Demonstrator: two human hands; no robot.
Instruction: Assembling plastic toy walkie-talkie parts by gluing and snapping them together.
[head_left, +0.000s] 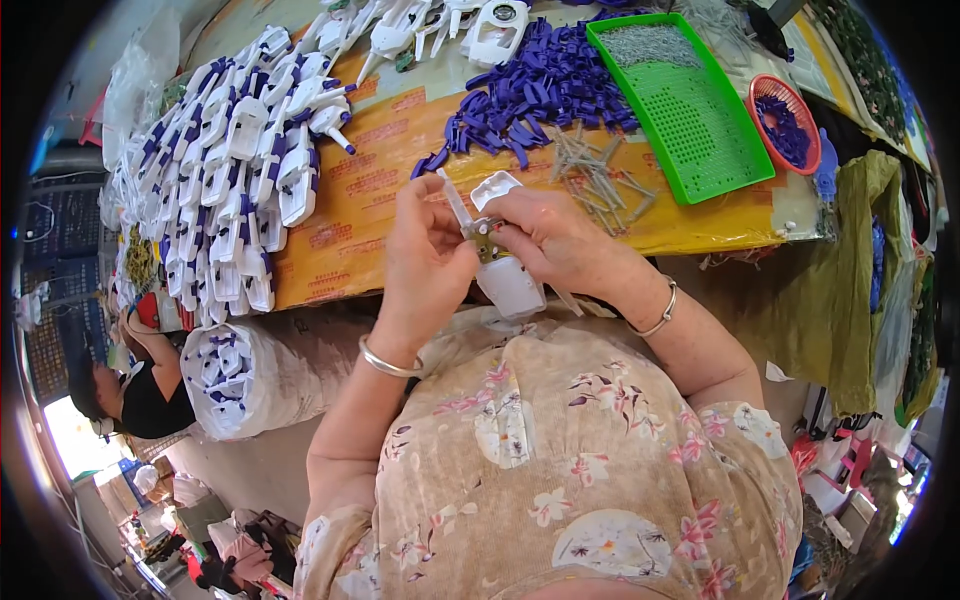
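In front of my chest, at the table's near edge, my two hands work on a small white plastic housing [512, 288]. My left hand [428, 255] is closed, its fingers round a narrow whitish strip [456, 203] that sticks up from the work, its thumb close to a small greenish-brown piece [487, 246] at the housing's top. My right hand [560, 238] pinches at that same piece from the other side, thumb and forefinger together. Another white plastic shell part [495, 188] shows just beyond the right fingers. What lies between the fingertips is partly hidden.
Purple plastic parts [560, 85] are heaped beyond my hands, beside thin grey sticks [600, 178]. To the right stand a green tray [690, 120] and a red basket [806, 110]. White-and-purple assembled pieces [225, 160] pile up left, above a filled white sack [285, 375]. Another person [150, 390] is at far left.
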